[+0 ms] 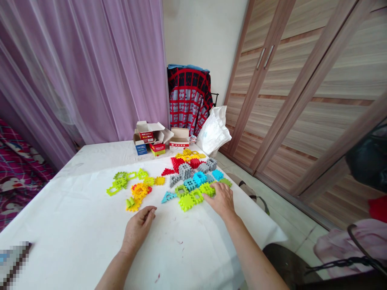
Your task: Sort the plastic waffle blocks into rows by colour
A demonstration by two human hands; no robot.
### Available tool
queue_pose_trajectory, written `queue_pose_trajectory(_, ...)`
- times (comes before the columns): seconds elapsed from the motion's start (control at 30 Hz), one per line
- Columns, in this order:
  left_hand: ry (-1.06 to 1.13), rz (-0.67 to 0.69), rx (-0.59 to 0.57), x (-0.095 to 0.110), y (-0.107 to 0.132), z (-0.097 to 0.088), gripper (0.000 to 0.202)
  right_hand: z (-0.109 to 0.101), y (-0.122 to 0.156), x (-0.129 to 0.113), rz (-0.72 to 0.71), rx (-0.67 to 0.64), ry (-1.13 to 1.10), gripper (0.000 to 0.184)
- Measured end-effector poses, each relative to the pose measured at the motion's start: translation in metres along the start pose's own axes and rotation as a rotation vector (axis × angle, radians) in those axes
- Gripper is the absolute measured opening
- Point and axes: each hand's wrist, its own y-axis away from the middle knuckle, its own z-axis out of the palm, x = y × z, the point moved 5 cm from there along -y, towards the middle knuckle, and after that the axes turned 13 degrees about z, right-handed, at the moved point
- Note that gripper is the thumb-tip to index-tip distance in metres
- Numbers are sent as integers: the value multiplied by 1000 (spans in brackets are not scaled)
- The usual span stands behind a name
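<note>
My right hand [223, 200] reaches over the right end of a row of lime-green toothed building blocks [197, 196], its thumb and fingers about the edge of one green block [208, 189]. On the white cloth, my left hand [139, 226] rests with curled fingers, and no piece shows in it. Nearest to it is an orange toothed piece [133, 204] with a rolled green piece [130, 202] on top. Behind the green row lie blue blocks [190, 184], a blue triangle [168, 196], grey blocks [184, 171] and red pieces [179, 164].
Joined lime-green pieces [120, 180] and yellow squares [159, 181] lie at the left. Opened small cartons [179, 144] stand at the table's back edge, beside a white plastic bag [213, 131]. A pixelated object [12, 262] sits front left. Wardrobe doors [281, 88] rise at the right.
</note>
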Motion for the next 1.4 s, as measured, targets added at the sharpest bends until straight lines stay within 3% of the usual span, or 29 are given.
queue_pose_trajectory(0.2,-3,-4,3,-1,0,0,35,4,-4,-17,78,-37,87,32)
queue_pose_trajectory(0.5,-8,18,3,-2,1,1,36,3,-9,-16,185,-85,157,35)
queue_pose_trajectory(0.9,-1,22,13,-4,1,3,35,4,-11,-16,164,-11,145,32)
queue_pose_trajectory(1.03,37,22,55,-8,1,5,34,-1,-6,-24,43,114,55,25)
queue_pose_trajectory(1.13,59,23,78,-6,2,6,32,-4,9,-50,-157,180,-126,11)
queue_pose_trajectory(1.23,44,36,117,-2,4,3,30,0,31,-82,-347,157,-309,9)
queue_pose_trajectory(1.4,-246,222,286,12,-3,-21,25,12,56,-107,-512,169,-461,10)
